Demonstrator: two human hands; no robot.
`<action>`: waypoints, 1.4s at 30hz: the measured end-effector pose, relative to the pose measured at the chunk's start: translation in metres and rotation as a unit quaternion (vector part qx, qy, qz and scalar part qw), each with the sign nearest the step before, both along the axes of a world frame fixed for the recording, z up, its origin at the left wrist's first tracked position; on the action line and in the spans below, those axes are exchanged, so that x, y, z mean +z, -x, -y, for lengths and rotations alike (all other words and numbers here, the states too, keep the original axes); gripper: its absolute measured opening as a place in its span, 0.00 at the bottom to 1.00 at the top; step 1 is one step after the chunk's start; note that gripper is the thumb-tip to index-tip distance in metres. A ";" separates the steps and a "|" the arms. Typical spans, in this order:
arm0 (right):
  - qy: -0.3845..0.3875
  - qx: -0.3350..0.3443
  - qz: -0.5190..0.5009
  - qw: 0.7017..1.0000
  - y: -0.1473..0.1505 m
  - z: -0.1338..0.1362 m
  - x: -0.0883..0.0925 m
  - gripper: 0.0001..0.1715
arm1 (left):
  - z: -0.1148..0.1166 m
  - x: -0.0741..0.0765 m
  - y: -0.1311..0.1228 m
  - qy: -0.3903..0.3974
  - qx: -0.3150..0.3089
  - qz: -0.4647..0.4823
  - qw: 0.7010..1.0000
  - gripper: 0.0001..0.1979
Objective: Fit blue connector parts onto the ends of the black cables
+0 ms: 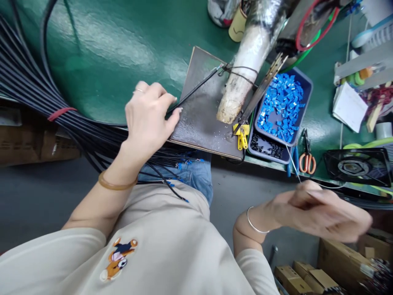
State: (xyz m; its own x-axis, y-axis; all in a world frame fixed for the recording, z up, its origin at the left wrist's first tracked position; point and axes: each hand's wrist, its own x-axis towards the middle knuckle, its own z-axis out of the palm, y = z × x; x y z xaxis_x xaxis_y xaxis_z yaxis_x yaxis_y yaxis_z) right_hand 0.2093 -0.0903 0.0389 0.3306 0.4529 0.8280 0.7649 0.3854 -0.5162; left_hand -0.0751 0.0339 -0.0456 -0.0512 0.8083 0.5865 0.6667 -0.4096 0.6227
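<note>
My left hand (150, 112) is closed on a black cable (198, 87) over a dark board (202, 123). The cable slants up and right, its stripped end with thin wires lying by a wire tied round a wrapped white tube (245, 69). My right hand (325, 211), smeared by motion, is closed off the bench's front edge. A thin pale strand (294, 164) runs from the tray side to its fingers; what else they hold is hidden. Several cables with blue-tipped ends (179, 166) lie across my lap.
A tray of small blue pieces (281, 106) overlaps a tray of black bits (265, 146). Nearby are yellow clips (242, 137), orange-handled scissors (307, 162) and a black fan (356, 167). A red tie (61, 113) binds the cable bundle (27, 69). Cartons (340, 262) stand below right.
</note>
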 end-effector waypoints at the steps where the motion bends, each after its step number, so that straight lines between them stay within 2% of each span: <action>1: -0.091 -0.035 0.030 0.995 0.008 -0.008 -0.002 0.23 | -0.008 -0.005 0.002 0.022 0.001 0.012 1.000 0.08; 4: -0.067 -0.024 0.096 0.993 0.018 -0.018 -0.005 0.25 | -0.021 -0.008 0.001 0.055 0.032 0.080 0.995 0.11; 6: -0.008 -0.062 0.112 0.992 0.015 -0.014 -0.003 0.27 | -0.017 0.002 -0.001 0.064 0.043 0.143 0.987 0.11; 7: 0.029 -0.087 0.121 0.988 0.012 -0.012 -0.001 0.26 | -0.012 0.009 -0.002 0.067 0.026 0.170 0.983 0.09; 10: 0.197 -0.108 0.160 0.961 -0.005 -0.011 0.006 0.20 | 0.012 0.036 -0.006 0.043 -0.093 0.203 0.974 0.05; 12: 0.303 -0.094 0.198 0.927 -0.020 -0.018 0.008 0.18 | 0.029 0.050 -0.011 0.086 -0.232 0.168 0.954 0.03; 14: 0.378 -0.088 0.235 0.891 -0.035 -0.029 0.006 0.16 | 0.042 0.056 -0.021 0.159 -0.378 0.120 0.904 0.03; 16: 0.421 -0.091 0.246 0.868 -0.050 -0.039 0.004 0.14 | 0.052 0.054 -0.034 0.211 -0.499 0.077 0.837 0.04; 17: 0.436 -0.092 0.246 0.861 -0.055 -0.043 0.002 0.13 | 0.055 0.051 -0.041 0.228 -0.541 0.062 0.807 0.05; 18: 0.451 -0.091 0.245 0.854 -0.060 -0.046 0.002 0.13 | 0.057 0.047 -0.047 0.240 -0.561 0.056 0.790 0.06; 19: 0.465 -0.087 0.245 0.846 -0.064 -0.048 0.001 0.12 | 0.058 0.043 -0.053 0.246 -0.566 0.054 0.785 0.06; 22: 0.497 -0.074 0.258 0.825 -0.071 -0.051 0.002 0.10 | 0.060 0.033 -0.063 0.268 -0.520 0.091 0.806 0.06; 24: 0.502 -0.080 0.268 0.818 -0.075 -0.052 0.003 0.09 | 0.060 0.030 -0.064 0.309 -0.469 0.162 0.811 0.05; 26: 0.500 -0.093 0.277 0.815 -0.077 -0.054 0.004 0.09 | 0.060 0.029 -0.063 0.343 -0.416 0.252 0.803 0.05; 29: 0.505 -0.093 0.290 0.807 -0.080 -0.056 0.004 0.08 | 0.059 0.028 -0.063 0.349 -0.367 0.339 0.793 0.05; 34: 0.526 -0.079 0.301 0.792 -0.082 -0.061 -0.002 0.05 | 0.059 0.027 -0.065 0.343 -0.350 0.372 0.788 0.04; 42: 0.531 -0.073 0.267 0.801 -0.082 -0.066 -0.004 0.06 | 0.061 0.028 -0.065 0.352 -0.326 0.375 0.793 0.04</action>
State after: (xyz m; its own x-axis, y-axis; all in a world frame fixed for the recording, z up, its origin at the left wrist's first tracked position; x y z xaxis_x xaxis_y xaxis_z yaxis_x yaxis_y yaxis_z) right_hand 0.2910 -0.0244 0.0345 0.1715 0.9843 0.0416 0.9827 -0.1680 -0.0776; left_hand -0.0100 -0.0268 -0.0172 0.3911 0.9202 -0.0188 -0.2099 0.1091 0.9716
